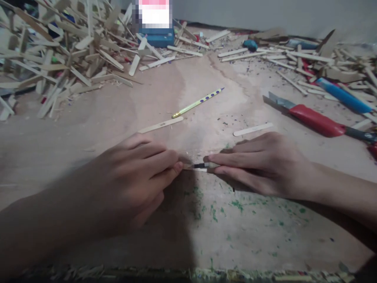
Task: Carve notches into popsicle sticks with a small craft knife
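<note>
The counter (188, 220) carries a heap of wooden sticks (67, 51) at far left. At centre, the left hand (132, 184) closes its grip on one end of a short stick (202, 169). The right hand (262, 165) pinches a black-tipped tool (206, 165), whose tip touches that stick.

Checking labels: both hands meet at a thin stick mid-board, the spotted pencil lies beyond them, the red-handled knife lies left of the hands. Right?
No. In the head view the red-handled knife lies right of the hands, beyond the right hand and its dark-tipped tool. The left hand on the thin stick, spotted pencil beyond: correct.
</note>
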Demonstrator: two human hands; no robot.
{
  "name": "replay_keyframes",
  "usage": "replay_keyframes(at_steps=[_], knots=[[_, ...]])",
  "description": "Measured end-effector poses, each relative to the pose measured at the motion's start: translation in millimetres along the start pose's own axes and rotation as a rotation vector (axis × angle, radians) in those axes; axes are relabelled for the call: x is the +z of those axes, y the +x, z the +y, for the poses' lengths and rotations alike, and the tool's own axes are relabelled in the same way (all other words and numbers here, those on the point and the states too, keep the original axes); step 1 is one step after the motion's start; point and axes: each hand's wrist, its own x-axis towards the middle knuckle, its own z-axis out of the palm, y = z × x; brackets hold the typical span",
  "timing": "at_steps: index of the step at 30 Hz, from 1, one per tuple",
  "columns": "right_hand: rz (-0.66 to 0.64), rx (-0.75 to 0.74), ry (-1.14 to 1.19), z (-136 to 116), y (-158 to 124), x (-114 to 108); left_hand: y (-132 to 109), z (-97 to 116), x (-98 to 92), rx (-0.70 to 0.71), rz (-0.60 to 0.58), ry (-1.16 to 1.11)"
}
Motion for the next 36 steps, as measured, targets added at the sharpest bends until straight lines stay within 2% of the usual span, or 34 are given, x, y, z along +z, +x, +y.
replay_keyframes(at_steps=[17,26,36], knots=[[0.013,-0.031,-0.175,-5,-2,7,2,7,-2.0,0.036,-0.035,0.038],[-0.003,0.010,-0.227,-9,-1,8,5,13,-3.9,0.040,-0.080,0.099],[0.040,0.012,-0.142,-6,-1,10,0,10,-0.5,-0.055,-0.011,0.049]])
